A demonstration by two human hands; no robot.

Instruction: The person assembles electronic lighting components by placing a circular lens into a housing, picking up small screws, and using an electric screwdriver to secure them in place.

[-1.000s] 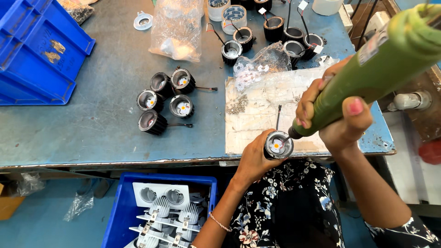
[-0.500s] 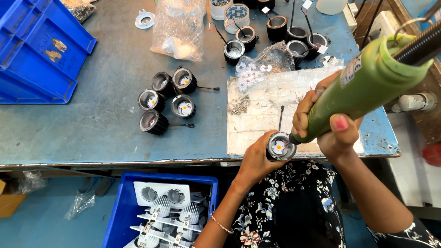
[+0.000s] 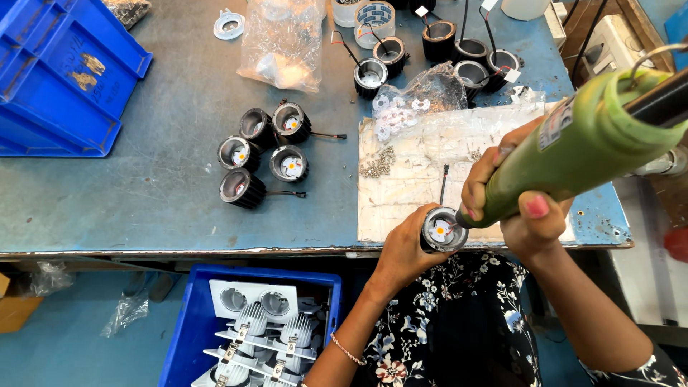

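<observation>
Just off the near edge of the table point(image 3: 301, 247), between the two sets of fingers: a small round lamp point(image 3: 443, 231) with a pale yellow chip showing in its middle. Cupped from below by the left hand point(image 3: 405, 251), fingers curled shut around the dark body, open face tilted up. Wrapped tight in the right hand point(image 3: 512, 208): the lower end of a thick green driver point(image 3: 573, 154), thumb under the barrel, tip down inside the lamp's rim (the bit itself too small to make out).

Seems best to hold the driver in line with the screw rather than leaning, press lightly, and brace the lamp firmly so it cannot spin in the palm. Worth minding the thin wire rising just beyond the left fingertips.

Further out from the fingers: loose screws point(image 3: 378, 163) on a plastic sheet point(image 3: 423, 186). Well to the left: four more lamps point(image 3: 261, 154). Below the left wrist: a blue crate point(image 3: 188, 322) of finned parts.
</observation>
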